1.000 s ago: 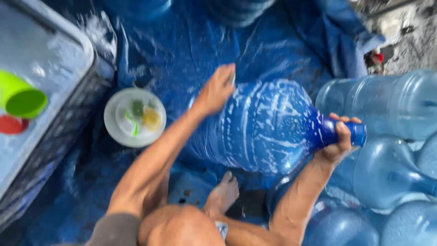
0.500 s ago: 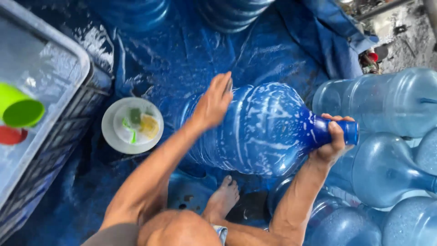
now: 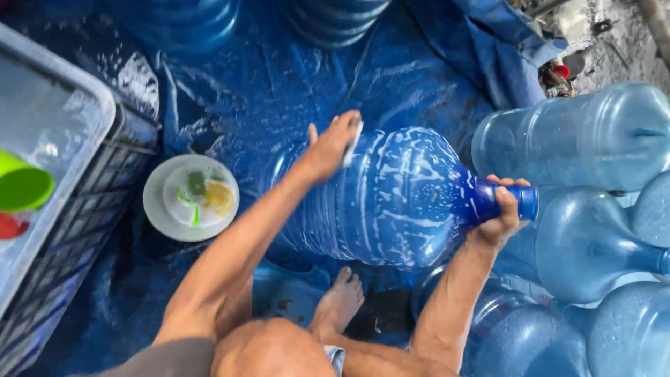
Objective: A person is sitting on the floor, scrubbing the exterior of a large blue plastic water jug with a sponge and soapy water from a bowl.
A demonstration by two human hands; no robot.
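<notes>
Two hands on one blue water jug, lying on its side on the wet blue tarp.
Left hand presses a pale pad against the soapy body, fingers nearly flat; right hand wraps closed around the neck.

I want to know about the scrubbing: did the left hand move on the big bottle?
Yes. The left hand slid up the soapy bottle, away from the foot.
</notes>
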